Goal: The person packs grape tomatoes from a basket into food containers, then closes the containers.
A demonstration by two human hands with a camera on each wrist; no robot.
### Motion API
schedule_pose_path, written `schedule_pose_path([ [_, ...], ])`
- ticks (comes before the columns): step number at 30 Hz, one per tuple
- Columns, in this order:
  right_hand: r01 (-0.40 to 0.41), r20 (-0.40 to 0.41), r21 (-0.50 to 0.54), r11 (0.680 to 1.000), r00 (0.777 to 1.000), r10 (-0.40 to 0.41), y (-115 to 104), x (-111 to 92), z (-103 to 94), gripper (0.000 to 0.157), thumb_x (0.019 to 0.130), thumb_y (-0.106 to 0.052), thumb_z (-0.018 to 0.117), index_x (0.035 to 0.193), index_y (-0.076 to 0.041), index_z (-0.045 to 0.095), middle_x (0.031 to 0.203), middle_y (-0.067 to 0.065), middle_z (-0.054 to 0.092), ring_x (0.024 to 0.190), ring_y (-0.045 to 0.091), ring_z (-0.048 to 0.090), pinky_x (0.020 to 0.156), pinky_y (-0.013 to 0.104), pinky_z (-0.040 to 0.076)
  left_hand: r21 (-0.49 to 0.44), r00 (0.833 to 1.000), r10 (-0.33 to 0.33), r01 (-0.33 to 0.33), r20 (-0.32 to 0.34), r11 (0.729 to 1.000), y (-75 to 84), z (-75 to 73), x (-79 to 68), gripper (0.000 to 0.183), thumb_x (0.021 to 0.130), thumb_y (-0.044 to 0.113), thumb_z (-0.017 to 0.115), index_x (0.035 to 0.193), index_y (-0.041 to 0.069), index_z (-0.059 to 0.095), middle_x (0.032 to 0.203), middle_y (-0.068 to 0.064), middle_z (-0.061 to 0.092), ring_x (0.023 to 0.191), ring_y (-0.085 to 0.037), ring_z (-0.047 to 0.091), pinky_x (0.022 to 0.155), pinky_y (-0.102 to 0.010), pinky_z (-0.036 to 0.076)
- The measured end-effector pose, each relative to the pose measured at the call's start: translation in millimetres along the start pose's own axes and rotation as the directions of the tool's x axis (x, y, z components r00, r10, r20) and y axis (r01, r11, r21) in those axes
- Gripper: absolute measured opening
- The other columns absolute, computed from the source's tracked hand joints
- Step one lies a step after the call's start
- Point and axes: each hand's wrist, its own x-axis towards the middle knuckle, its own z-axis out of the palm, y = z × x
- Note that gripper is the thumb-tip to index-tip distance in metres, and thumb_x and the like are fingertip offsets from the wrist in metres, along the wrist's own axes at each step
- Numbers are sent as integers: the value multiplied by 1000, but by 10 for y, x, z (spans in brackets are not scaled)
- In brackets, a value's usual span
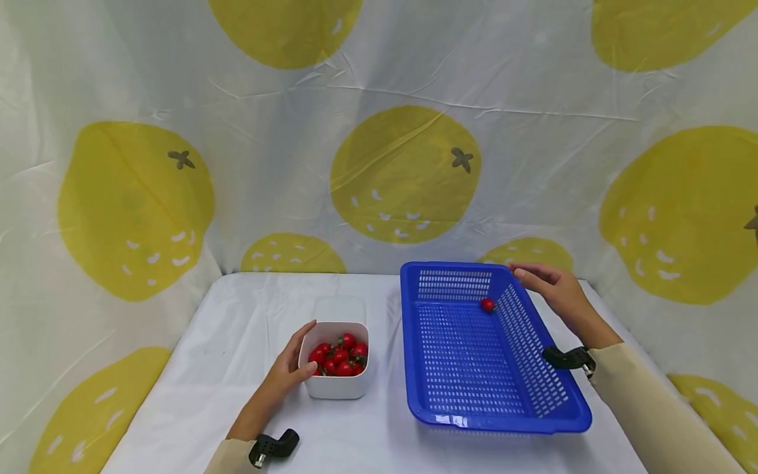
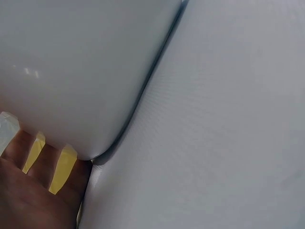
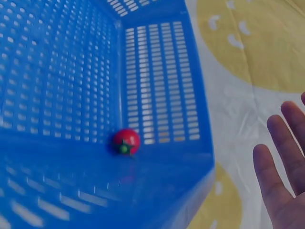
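Observation:
My left hand (image 1: 291, 362) rests at the left side of a small white container (image 1: 337, 388), its fingers along that side and its thumb by the front corner. Several red cherry tomatoes (image 1: 340, 355) with green stems fill the container. In the left wrist view, spread fingers (image 2: 40, 167) run out of sight behind the container's wall. To the right stands a blue perforated basket (image 1: 468, 355) with one cherry tomato (image 3: 126, 141) in its far right corner. Beside that corner, outside the rim, my right hand (image 1: 553, 289) holds nothing, fingers extended and apart in the right wrist view.
A whitish, squarish flat item (image 1: 339, 308) lies just behind the white container. White cloth (image 1: 237, 342) covers the table. Behind and on both sides hangs a white curtain (image 1: 272, 171) printed with large yellow fruits.

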Motion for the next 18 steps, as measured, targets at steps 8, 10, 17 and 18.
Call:
schedule_pose_path([
  [8, 19, -54, 30, 999, 998, -18, 203, -71, -180, 44, 98, -35, 54, 133, -8, 57, 131, 13, 58, 108, -3, 57, 87, 14, 47, 16, 1000, 14, -14, -8, 1000, -1, 12, 2, 71, 90, 13, 55, 153, 19, 22, 152, -15, 30, 138, -41, 27, 100, -19, 37],
  [10, 24, -61, 23, 999, 998, -23, 245, -88, -221, 44, 99, -34, 54, 133, -8, 56, 131, 12, 58, 107, -4, 57, 86, 14, 47, 19, 1000, 14, -13, -10, 1000, -6, 10, 3, 71, 90, 13, 55, 153, 20, 22, 152, -14, 29, 138, -40, 26, 101, -19, 36],
  [17, 21, -91, 46, 999, 996, -17, 365, -147, -298, 44, 98, -31, 55, 131, -2, 56, 120, -3, 64, 104, -3, 60, 84, 14, 48, 7, 1000, 4, -4, -9, 1000, -14, 3, -1, 70, 91, 14, 54, 153, 22, 23, 153, -13, 28, 138, -37, 26, 101, -19, 36],
  [18, 19, -92, 42, 999, 996, -15, 383, -163, -297, 43, 98, -31, 55, 131, -2, 57, 120, -4, 64, 104, -4, 59, 84, 14, 49, 2, 1000, 9, -9, -6, 1000, -12, 5, -1, 70, 91, 13, 53, 153, 21, 22, 153, -13, 28, 138, -37, 26, 101, -19, 36],
])
